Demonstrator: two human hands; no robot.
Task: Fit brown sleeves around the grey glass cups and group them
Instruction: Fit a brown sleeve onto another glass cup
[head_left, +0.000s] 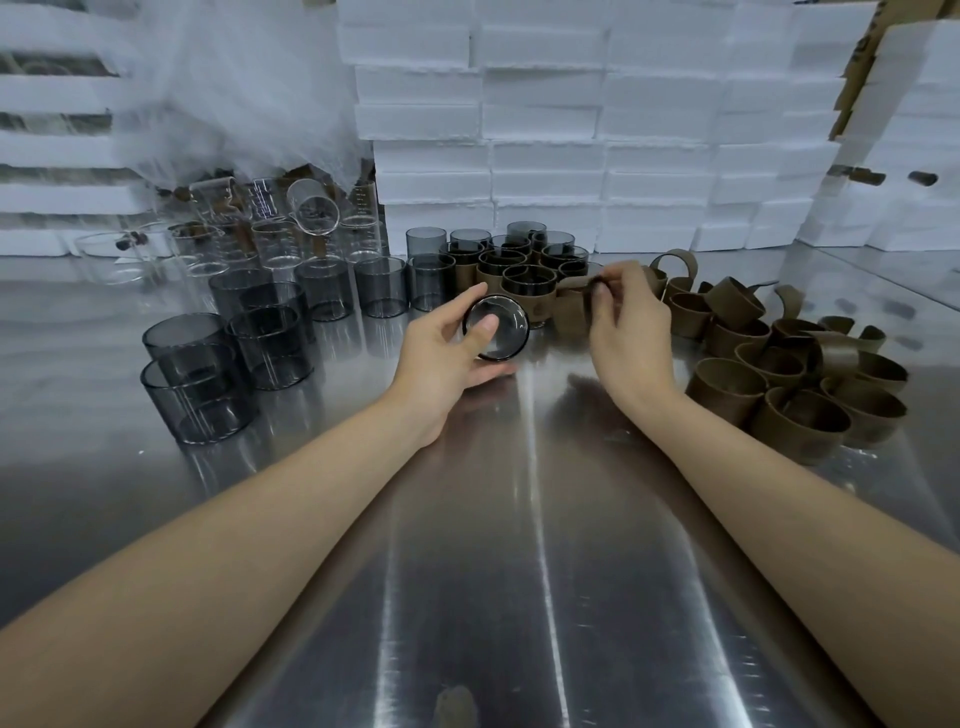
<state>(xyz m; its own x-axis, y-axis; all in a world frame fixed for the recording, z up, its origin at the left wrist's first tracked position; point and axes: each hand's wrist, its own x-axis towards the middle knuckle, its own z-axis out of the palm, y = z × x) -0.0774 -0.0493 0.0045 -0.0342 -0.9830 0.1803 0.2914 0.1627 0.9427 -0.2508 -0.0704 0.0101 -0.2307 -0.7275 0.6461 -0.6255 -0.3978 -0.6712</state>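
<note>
Now left hand grips cup; right hand pinches sleeve.

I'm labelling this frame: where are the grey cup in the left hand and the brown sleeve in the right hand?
grey cup (511, 323): head view, on the round end facing the camera.
brown sleeve (569, 312): head view, on its outer wall.

Shiny metal tabletop seen; white foam boxes stacked along back; clear measuring glasses clustered back left beneath translucent plastic sheet
</note>
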